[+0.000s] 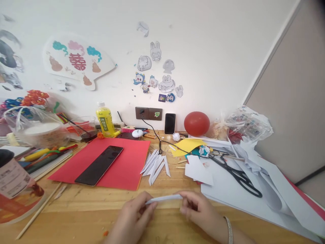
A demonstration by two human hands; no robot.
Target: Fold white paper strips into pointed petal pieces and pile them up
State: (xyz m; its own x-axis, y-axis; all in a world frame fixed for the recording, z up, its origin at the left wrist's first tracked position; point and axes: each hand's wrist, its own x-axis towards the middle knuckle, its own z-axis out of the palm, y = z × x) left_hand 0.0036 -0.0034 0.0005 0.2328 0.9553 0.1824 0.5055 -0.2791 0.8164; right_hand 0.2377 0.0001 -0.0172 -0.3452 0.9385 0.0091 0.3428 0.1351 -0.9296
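A narrow folded paper strip (166, 198), white and pointed at its left end, is stretched between my two hands above the wooden table. My left hand (137, 215) pinches its left end between thumb and fingers. At the other end, my right hand (196, 206) grips the strip with thumb and curled fingers; a bracelet circles that wrist. Just beyond my hands lies a loose pile of similar folded paper strips (155, 166). White cut paper pieces (198, 170) rest to the right of the pile.
A dark phone (100, 165) lies on red paper (132, 169) at the left. Black scissors (240, 178) rest on white sheets (218, 189) at the right. A yellow bottle (105, 120), a red balloon (196, 123) and a second phone (170, 123) stand along the wall. A cup (19, 189) is near left.
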